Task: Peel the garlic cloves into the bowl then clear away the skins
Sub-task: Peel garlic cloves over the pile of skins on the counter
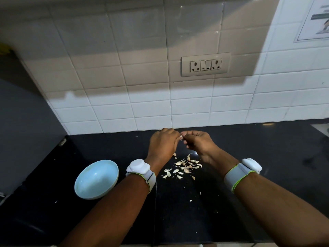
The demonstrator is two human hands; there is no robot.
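garlic clove (181, 136) pinched between left hand (162, 145) and right hand (197, 142), above the skins (183, 167).

Black counter (249, 175); white tiled wall (124, 68); socket plate (205, 64); poster (315, 20).

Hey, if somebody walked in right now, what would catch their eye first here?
Probably the two hands, left hand and right hand, meeting over the black counter and picking at a garlic clove. Below them lies a scatter of pale garlic pieces, with an empty-looking light blue bowl to the left.
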